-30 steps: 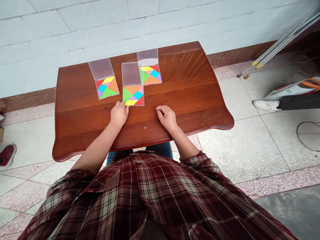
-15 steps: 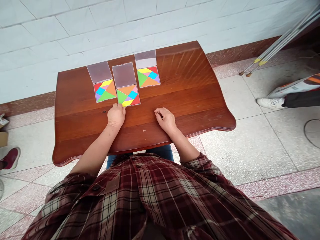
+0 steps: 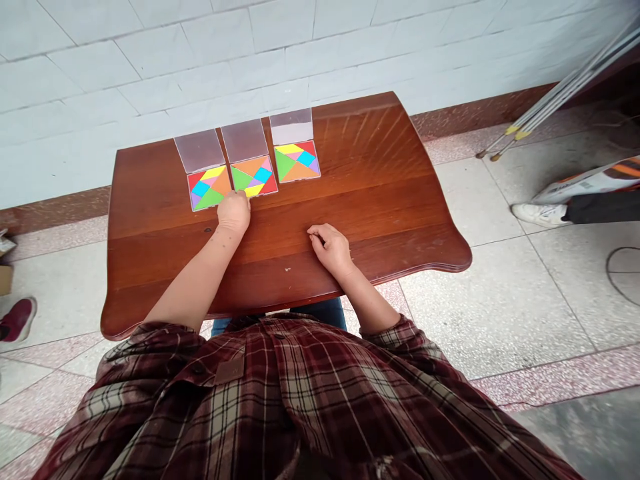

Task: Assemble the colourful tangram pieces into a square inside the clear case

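Three tangram cases lie side by side with their clear lids opened back toward the wall, each filled with coloured pieces. My left hand point(image 3: 234, 211) has its fingers closed at the front edge of the middle tangram case point(image 3: 253, 177); the fingertips partly cover its near left corner. To its left lies the left tangram case point(image 3: 209, 187), close beside the middle one. The right tangram case point(image 3: 297, 161) sits slightly farther back, a small gap away. My right hand point(image 3: 331, 249) rests on the table near the front edge, fingers curled, with nothing visible in them.
The brown wooden table point(image 3: 380, 200) has curved edges and stands against a white tiled wall point(image 3: 220, 60). Crutches point(image 3: 545, 93) lean at the right. Another person's white shoe point(image 3: 540, 214) and a red shoe point(image 3: 19, 319) are on the floor at either side.
The middle tangram case has slid back toward the wall with my left hand at its front edge, now nearly in line with the left one. My right hand has stayed put.
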### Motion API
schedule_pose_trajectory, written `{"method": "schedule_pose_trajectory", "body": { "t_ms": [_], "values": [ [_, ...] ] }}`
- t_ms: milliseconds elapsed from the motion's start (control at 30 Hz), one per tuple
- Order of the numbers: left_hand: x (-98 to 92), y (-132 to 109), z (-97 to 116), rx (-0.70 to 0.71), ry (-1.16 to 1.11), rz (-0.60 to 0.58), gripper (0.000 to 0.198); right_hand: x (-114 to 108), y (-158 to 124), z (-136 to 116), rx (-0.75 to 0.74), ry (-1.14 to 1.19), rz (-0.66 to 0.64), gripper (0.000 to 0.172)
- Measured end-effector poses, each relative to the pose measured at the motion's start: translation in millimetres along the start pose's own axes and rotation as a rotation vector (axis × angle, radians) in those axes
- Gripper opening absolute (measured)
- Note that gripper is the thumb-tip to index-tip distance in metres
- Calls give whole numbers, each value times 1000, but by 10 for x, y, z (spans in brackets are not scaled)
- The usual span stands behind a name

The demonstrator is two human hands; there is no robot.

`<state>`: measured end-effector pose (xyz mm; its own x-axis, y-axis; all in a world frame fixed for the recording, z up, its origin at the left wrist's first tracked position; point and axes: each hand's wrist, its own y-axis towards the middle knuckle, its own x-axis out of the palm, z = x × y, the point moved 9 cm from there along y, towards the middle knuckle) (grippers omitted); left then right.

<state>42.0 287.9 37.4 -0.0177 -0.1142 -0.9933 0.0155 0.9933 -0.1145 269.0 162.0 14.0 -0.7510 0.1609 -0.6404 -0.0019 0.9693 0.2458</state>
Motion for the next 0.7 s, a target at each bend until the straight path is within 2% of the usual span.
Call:
{"method": "schedule_pose_trajectory", "body": {
  "t_ms": [200, 500, 600, 700],
  "values": [
    [-13, 14, 0, -16, -12, -16, 38, -2, 5, 4, 3, 1, -10, 22],
    [-15, -49, -55, 21, -55, 44, 38, 7, -4, 18, 52, 49, -30, 19],
    [5, -169, 10, 68, -86, 109, 39, -27, 136, 97, 84, 137, -83, 16],
    [42, -407, 211, 209, -116, 205, 37, -142, 489, 178, 97, 128, -96, 18]
  ]
}}
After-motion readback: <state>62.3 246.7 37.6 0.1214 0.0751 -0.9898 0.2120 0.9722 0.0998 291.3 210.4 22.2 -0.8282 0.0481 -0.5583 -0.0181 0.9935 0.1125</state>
